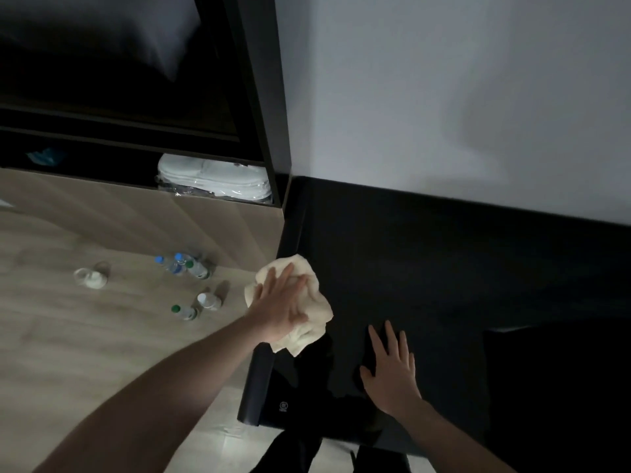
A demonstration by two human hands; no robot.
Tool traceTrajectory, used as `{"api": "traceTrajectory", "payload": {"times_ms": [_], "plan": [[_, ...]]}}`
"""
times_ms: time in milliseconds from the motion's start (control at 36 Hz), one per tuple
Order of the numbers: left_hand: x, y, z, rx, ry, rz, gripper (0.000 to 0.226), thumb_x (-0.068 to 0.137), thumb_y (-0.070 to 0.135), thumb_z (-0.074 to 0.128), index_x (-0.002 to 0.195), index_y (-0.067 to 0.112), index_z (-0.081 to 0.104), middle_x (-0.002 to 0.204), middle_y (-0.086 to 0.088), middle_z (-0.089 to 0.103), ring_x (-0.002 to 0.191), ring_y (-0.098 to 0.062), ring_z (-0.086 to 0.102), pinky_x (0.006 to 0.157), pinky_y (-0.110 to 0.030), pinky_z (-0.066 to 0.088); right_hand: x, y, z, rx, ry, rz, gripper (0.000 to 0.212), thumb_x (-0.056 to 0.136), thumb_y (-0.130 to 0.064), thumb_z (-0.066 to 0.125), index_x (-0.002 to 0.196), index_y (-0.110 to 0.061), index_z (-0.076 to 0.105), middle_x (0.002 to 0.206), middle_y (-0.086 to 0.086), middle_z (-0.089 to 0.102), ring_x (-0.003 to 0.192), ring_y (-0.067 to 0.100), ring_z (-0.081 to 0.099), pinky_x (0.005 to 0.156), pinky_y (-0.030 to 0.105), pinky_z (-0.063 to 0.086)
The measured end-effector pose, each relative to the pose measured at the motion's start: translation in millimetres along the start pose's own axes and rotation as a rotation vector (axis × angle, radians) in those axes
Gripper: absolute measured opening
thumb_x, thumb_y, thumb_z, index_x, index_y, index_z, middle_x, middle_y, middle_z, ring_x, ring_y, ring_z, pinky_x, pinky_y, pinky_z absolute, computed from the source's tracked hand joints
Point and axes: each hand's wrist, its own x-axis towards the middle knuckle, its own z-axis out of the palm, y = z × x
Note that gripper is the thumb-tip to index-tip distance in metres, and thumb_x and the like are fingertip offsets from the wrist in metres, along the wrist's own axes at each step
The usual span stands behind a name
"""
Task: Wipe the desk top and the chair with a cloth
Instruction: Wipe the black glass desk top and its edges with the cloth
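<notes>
The black desk top (426, 261) fills the right half of the view, against a white wall. A crumpled cream cloth (317, 312) lies at the desk's left edge. My left hand (280, 305) presses flat on the cloth with straight fingers. My right hand (392, 370) rests flat on the desk top near its front edge, fingers spread and holding nothing. A dark shape at the far right (553, 387) may be the chair, but it is too dark to tell.
Several small water bottles (186, 268) and a clear glass (92, 276) stand on the wooden floor (68, 336) to the left. A dark wardrobe (136, 97) holds wrapped white slippers (215, 180) on a low shelf. My dark-trousered legs (297, 452) are at the bottom.
</notes>
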Motion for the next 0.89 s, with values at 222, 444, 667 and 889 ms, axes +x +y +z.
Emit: {"api": "traceTrajectory", "payload": {"times_ms": [222,444,667,889], "plan": [[-91.4,-34.0,80.4,-0.030,0.088,0.144,0.080,0.095,0.050,0.057,0.158,0.041,0.010,0.165,0.011,-0.024,0.152,-0.031,-0.019,0.121,-0.051,0.016,-34.5,-6.4,26.8,0.055,-0.028,0.018,0.083,0.101,-0.037,0.048,0.162,-0.033,-0.007,0.167,0.000,-0.027,0.155,0.033,-0.021,0.126,0.051,0.004],[-135.0,-20.9,132.4,0.084,0.041,0.196,0.063,0.103,0.043,0.037,0.159,0.037,0.010,0.165,0.007,-0.026,0.148,-0.032,-0.032,0.121,-0.059,-0.006,-65.2,13.0,31.8,0.166,-0.003,0.062,0.082,0.099,-0.035,0.052,0.163,-0.034,0.000,0.168,-0.001,-0.022,0.156,0.030,-0.017,0.127,0.050,0.006],[-100.5,63.5,128.7,0.201,0.017,0.419,0.066,0.098,0.038,0.018,0.161,0.030,-0.001,0.162,0.003,-0.034,0.144,-0.035,-0.038,0.113,-0.059,-0.019,-94.4,69.5,18.6,0.291,0.058,0.182,0.082,0.098,-0.033,0.056,0.162,-0.035,0.005,0.170,-0.003,-0.016,0.157,0.030,-0.011,0.126,0.048,0.013],[-62.1,181.8,141.9,0.295,-0.069,0.532,0.073,0.100,0.025,0.038,0.159,0.030,-0.005,0.161,0.001,-0.036,0.144,-0.041,-0.034,0.116,-0.065,-0.012,-132.9,162.6,10.2,0.463,0.161,0.358,0.082,0.096,-0.029,0.062,0.162,-0.034,0.013,0.170,-0.003,-0.007,0.157,0.027,0.002,0.124,0.041,0.022]]}}
